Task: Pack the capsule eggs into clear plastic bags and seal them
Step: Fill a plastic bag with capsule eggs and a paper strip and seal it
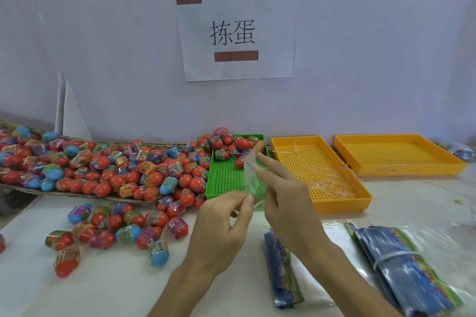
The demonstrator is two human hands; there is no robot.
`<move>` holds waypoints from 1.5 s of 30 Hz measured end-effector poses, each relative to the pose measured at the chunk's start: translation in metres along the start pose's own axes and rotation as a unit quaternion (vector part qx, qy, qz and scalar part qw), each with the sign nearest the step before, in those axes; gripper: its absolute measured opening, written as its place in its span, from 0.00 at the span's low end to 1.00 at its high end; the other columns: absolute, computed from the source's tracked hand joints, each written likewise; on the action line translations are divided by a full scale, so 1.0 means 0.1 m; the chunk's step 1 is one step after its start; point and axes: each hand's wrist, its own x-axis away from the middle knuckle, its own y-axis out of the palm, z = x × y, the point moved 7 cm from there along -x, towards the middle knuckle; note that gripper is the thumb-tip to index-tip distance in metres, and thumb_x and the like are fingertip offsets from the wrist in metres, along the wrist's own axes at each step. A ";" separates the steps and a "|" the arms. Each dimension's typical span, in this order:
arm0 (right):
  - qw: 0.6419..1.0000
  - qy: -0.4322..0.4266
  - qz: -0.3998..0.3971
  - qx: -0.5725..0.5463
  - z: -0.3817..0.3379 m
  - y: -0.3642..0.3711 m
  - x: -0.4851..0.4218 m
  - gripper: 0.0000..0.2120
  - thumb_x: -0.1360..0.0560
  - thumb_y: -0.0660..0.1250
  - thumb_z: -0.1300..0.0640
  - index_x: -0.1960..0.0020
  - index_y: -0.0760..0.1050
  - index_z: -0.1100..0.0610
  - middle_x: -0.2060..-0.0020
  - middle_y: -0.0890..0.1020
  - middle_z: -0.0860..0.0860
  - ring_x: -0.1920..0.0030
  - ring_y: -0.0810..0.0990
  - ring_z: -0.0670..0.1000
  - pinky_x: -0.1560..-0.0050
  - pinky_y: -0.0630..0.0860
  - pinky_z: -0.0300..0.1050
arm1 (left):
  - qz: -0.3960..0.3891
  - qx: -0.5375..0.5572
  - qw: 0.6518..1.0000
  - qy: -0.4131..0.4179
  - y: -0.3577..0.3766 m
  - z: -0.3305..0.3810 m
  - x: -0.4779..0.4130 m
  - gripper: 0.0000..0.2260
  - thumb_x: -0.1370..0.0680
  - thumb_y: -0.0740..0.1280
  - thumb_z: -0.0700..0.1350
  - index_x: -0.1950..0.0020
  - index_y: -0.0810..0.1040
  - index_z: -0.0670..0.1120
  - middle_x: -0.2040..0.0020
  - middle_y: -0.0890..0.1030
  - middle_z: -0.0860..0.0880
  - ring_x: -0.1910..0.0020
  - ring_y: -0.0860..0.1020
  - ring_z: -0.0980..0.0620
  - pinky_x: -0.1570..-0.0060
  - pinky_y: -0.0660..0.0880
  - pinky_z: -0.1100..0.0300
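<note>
1. The left hand [221, 229] is pinching the lower edge of a clear plastic bag [253, 180] between thumb and fingertips, its other fingers curled in.
2. The right hand [286, 195] is holding the same bag from the other side, thumb hidden behind the film, index finger stretching up along the bag toward its top.
3. The bag is hanging upright in the air just in front of the green perforated tray [226, 177]; whether it is holding anything I cannot tell.
4. A heap of capsule eggs [123, 170], mostly red with some blue, is lying left of the green tray, spilling into its far end.
5. Loose capsule eggs [121, 229] are lying on the white table [103, 291], left of the green tray and nearer the person.
6. Two yellow perforated trays [319, 170] [396, 154] are sitting right of the green tray.
7. Bundles of printed blue packets [409, 273] are lying right of the green tray and nearer the person.
</note>
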 end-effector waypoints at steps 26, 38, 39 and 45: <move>0.986 0.134 -0.033 -0.095 0.24 0.14 0.00 0.22 0.14 0.54 0.55 0.24 0.65 0.37 0.22 0.63 0.40 0.21 0.53 0.39 0.24 0.65 0.46 | -0.074 -0.079 0.992 0.060 0.09 0.17 0.04 0.14 0.18 0.60 0.49 0.54 0.83 0.47 0.55 0.79 0.56 0.55 0.77 0.58 0.59 0.76 0.55; 0.966 0.205 -0.121 -0.102 0.21 0.33 0.10 0.23 0.15 0.43 0.41 0.23 0.61 0.39 0.21 0.61 0.44 0.21 0.59 0.49 0.22 0.54 0.61 | -0.040 -0.132 0.986 0.093 0.03 0.26 0.02 0.12 0.19 0.61 0.46 0.57 0.82 0.45 0.60 0.79 0.53 0.62 0.76 0.56 0.66 0.75 0.56; 0.967 0.208 -0.111 -0.096 0.22 0.32 0.09 0.23 0.15 0.44 0.42 0.20 0.55 0.39 0.19 0.56 0.43 0.20 0.55 0.48 0.21 0.51 0.60 | -0.037 -0.134 0.986 0.097 0.03 0.27 0.02 0.12 0.19 0.62 0.46 0.58 0.81 0.45 0.60 0.79 0.53 0.62 0.76 0.56 0.66 0.75 0.56; 0.975 0.152 -0.001 -0.163 0.20 0.20 0.05 0.25 0.15 0.53 0.49 0.25 0.47 0.29 0.19 0.47 0.40 0.20 0.51 0.44 0.21 0.55 0.48 | -0.042 -0.134 0.984 0.111 0.05 0.31 0.04 0.12 0.20 0.63 0.45 0.60 0.80 0.44 0.62 0.78 0.52 0.64 0.75 0.54 0.67 0.72 0.58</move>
